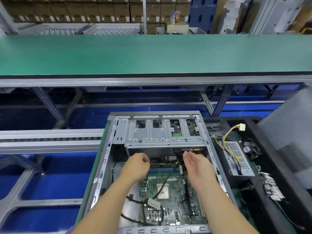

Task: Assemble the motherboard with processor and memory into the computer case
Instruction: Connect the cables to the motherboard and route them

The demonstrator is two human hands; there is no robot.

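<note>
- Left hand [137, 163] fingers curled at the RAM slots [160, 170], contents unclear; right hand [196, 164] flat, empty.
- Board [168, 196] lay inside the case [104, 166].
- Best seat memory squarely, pressing both ends evenly.

so the computer case [108, 159] sits open on a green-matted worktop [94, 164], with a black tray [263, 166] of loose parts just right of it.

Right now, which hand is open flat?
The right hand, fingers straight over the motherboard. The left hand has its fingers curled by the memory slots.
</note>
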